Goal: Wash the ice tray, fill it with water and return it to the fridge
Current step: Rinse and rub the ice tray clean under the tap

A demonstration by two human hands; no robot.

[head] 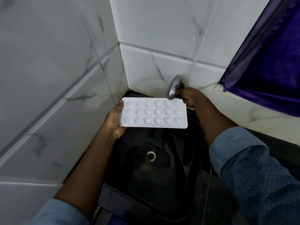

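White wall tiles [48, 78] veined with grey meet in a corner, dark grout lines running between them. At upper right a glossy purple curtain [267, 54] hangs in folds, its lower hem resting on a white marbled ledge [243, 108]. Brownish stains mark the ledge's seam. A dark counter [279, 143] lies just below it.

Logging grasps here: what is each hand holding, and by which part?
Left hand holds the ice tray by its left short end. Right hand is at the tap; its grip cannot be told.
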